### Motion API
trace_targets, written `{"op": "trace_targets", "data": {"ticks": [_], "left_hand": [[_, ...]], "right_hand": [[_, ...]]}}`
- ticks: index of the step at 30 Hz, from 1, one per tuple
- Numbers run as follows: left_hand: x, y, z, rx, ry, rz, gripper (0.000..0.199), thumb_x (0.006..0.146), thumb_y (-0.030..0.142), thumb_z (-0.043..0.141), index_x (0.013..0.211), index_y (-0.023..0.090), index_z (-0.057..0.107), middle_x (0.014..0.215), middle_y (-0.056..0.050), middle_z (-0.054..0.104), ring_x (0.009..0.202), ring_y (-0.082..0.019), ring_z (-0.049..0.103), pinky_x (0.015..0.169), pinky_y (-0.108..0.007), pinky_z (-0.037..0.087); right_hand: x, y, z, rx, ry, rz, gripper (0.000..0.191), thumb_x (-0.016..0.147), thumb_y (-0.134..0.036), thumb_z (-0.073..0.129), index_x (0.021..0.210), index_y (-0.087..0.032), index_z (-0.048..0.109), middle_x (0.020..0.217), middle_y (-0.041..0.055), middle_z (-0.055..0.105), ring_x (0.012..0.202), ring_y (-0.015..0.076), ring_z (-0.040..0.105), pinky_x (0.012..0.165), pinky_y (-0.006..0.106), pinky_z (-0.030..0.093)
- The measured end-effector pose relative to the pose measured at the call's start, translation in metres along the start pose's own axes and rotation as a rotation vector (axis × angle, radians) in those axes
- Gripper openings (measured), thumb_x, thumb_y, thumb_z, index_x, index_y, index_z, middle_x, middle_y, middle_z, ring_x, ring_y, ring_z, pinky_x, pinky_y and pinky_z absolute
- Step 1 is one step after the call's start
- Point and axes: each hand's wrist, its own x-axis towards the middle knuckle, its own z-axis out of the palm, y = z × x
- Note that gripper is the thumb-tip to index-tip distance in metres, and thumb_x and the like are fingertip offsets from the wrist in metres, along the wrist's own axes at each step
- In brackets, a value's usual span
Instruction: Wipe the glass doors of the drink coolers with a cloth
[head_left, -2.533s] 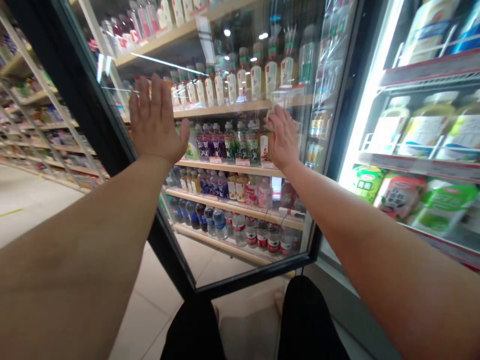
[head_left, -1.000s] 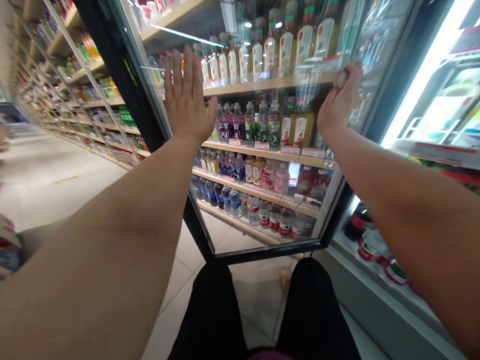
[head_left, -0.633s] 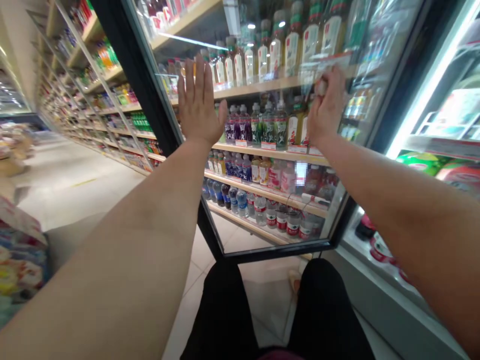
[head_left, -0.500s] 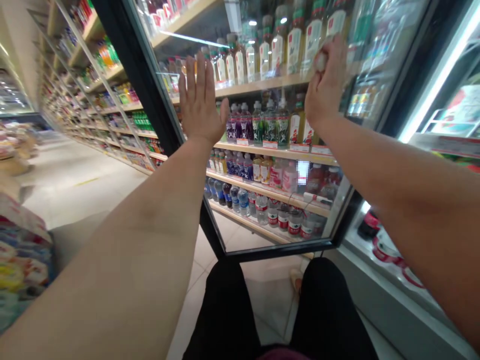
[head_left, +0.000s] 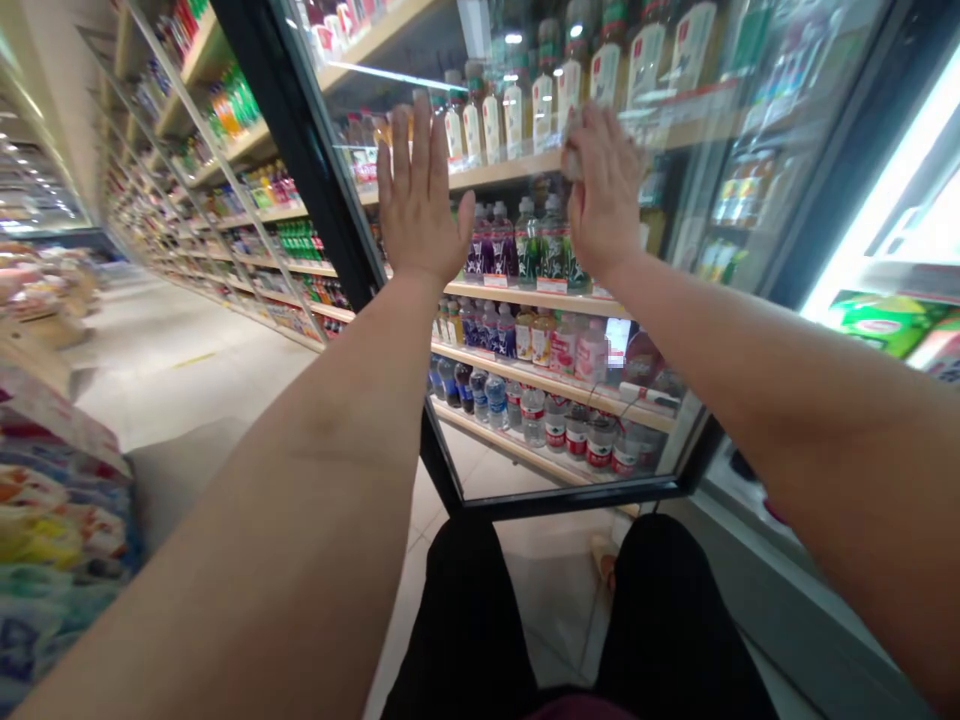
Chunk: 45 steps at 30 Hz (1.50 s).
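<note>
Right hand [head_left: 606, 190] up at the glass door pane [head_left: 675, 190], the person has its fingers close together, pointing upward, and a small pale wad [head_left: 572, 165] tucked at the thumb side. Cloth or paper, I can't tell from here. It sits just left of those fingers, on the side facing the left hand [head_left: 421, 215], though the right is much the nearer; its long axis is hidden by the grip. That left hand is spread, palm toward the pane, thumb out toward its partner, with the door's black frame [head_left: 300, 160] close on its outer side. Lengthwise, the pane runs up past both hands and down below them to the bottom rail [head_left: 577, 500] by the knees. Drink bottles [head_left: 502, 245] show through the glass between and below the hands.
</note>
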Motion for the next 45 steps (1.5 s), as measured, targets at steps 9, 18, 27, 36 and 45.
{"op": "trace_targets", "data": {"ticks": [9, 18, 27, 36, 45], "left_hand": [[0.002, -0.003, -0.002, -0.024, -0.091, -0.021, 0.115, 0.073, 0.075, 0.049, 0.171, 0.032, 0.006, 0.168, 0.019, 0.026, 0.154, -0.007, -0.034, 0.131, -0.063, -0.011], [0.0, -0.004, -0.002, 0.011, -0.025, 0.008, 0.105, 0.082, 0.072, 0.04, 0.172, 0.028, 0.006, 0.171, 0.02, 0.016, 0.158, -0.009, -0.026, 0.133, -0.055, -0.015], [0.0, -0.008, -0.001, 0.01, -0.044, 0.002, 0.11, 0.078, 0.07, 0.048, 0.172, 0.034, 0.003, 0.169, 0.022, 0.022, 0.156, -0.006, -0.031, 0.134, -0.058, -0.013], [0.001, -0.008, -0.002, 0.019, -0.057, -0.016, 0.11, 0.076, 0.066, 0.045, 0.172, 0.036, 0.002, 0.167, 0.025, 0.018, 0.155, -0.005, -0.03, 0.135, -0.06, -0.009], [0.002, -0.009, -0.001, 0.062, -0.014, 0.017, 0.106, 0.076, 0.069, 0.044, 0.172, 0.039, 0.009, 0.165, 0.03, 0.018, 0.151, -0.001, -0.033, 0.138, -0.051, -0.005]], "right_hand": [[0.028, -0.012, 0.009, 0.088, 0.029, 0.013, 0.064, 0.089, -0.009, 0.037, 0.151, -0.026, 0.044, 0.168, -0.0004, 0.039, 0.159, 0.0116, 0.024, 0.133, 0.044, 0.021], [0.025, -0.025, 0.012, 0.068, -0.091, -0.087, 0.061, 0.095, -0.015, 0.036, 0.15, -0.039, 0.047, 0.166, -0.0083, 0.041, 0.159, 0.0121, 0.027, 0.132, 0.047, 0.027], [0.03, -0.036, 0.017, 0.118, -0.081, -0.169, 0.057, 0.096, -0.011, 0.037, 0.149, -0.026, 0.05, 0.166, 0.0028, 0.044, 0.159, 0.0192, 0.029, 0.134, 0.047, 0.021], [0.054, -0.045, 0.015, 0.049, -0.032, -0.047, 0.056, 0.102, -0.015, 0.034, 0.154, -0.031, 0.044, 0.167, -0.0033, 0.041, 0.159, 0.0137, 0.027, 0.134, 0.042, 0.021], [0.035, -0.037, 0.024, 0.26, -0.247, -0.285, 0.055, 0.093, -0.027, 0.041, 0.144, -0.037, 0.056, 0.162, -0.0068, 0.048, 0.156, 0.0152, 0.035, 0.132, 0.044, 0.022]]}}
